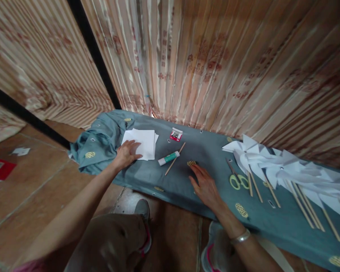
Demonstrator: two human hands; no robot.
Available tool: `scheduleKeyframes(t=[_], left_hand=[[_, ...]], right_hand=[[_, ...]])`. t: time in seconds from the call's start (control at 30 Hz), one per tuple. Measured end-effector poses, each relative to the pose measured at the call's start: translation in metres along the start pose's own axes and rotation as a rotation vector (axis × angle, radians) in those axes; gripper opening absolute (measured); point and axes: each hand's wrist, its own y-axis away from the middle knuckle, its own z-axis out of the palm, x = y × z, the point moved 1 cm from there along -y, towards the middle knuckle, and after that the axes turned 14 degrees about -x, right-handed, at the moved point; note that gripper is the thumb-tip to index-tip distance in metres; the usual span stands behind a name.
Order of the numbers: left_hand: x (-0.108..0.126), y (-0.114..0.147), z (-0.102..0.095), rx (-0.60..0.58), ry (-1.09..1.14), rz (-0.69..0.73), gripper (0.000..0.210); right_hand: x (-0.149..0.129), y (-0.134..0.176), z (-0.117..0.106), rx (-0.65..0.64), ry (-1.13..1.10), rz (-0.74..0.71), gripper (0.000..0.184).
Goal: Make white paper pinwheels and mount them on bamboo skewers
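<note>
1. White paper stack (147, 140), sheets slightly fanned, lying left of the glue stick (169, 158).
2. Left hand (127, 154), left of the glue stick, resting on the stack; fingers spread, thumb apart near the lower edge (nothing pinched that can be seen).
3. Glue stick, white and green, lying on its side; landmark for this list.
4. Wooden stick (169, 169), thin, lying slantwise across the glue stick's line (its middle partly hidden there).
5. Right hand (204, 185), right of the glue stick and nearer the wearer; fingers extended, loosely parted, grasping nothing; silver bracelet (241, 237) at the wrist.
6. Small box (176, 135), red and white, just beyond the glue stick.
7. Scissors (235, 179), yellow-green handles, well right of the glue stick.
8. White paper pinwheels (283, 168) on wooden sticks, overlapping in a row, farther right of the glue stick (exact count unclear).
9. Blue-grey cloth (187, 200), yellow motifs, beneath the glue stick.
</note>
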Motion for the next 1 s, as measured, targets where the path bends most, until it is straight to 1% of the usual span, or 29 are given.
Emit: scheduleKeyframes(t=[0.1, 0.2, 0.3, 0.5, 0.7, 0.87, 1.0], left_hand=[[-0.006, -0.002, -0.002, -0.027, 0.010, -0.028, 0.054], [-0.004, 0.000, -0.006, -0.066, 0.034, -0.006, 0.048], [-0.002, 0.001, -0.009, -0.098, 0.045, 0.012, 0.049], [-0.001, 0.000, -0.010, -0.115, -0.034, 0.033, 0.049], [0.011, 0.007, -0.013, -0.085, -0.153, 0.077, 0.042], [0.023, 0.010, -0.019, -0.041, -0.211, 0.013, 0.040], [0.028, 0.010, -0.024, -0.015, -0.237, -0.017, 0.038]], right_hand=[[0.002, -0.001, 0.001, 0.004, -0.004, -0.004, 0.041], [0.004, -0.002, 0.002, 0.018, -0.002, -0.006, 0.041], [0.005, -0.003, 0.003, 0.032, 0.015, -0.021, 0.041], [0.006, -0.004, 0.002, 0.038, 0.050, -0.035, 0.039], [0.006, -0.005, 0.002, 0.034, 0.065, -0.030, 0.038], [0.006, -0.005, 0.001, 0.028, 0.063, -0.032, 0.038], [0.006, -0.005, 0.000, 0.032, 0.036, -0.038, 0.039]])
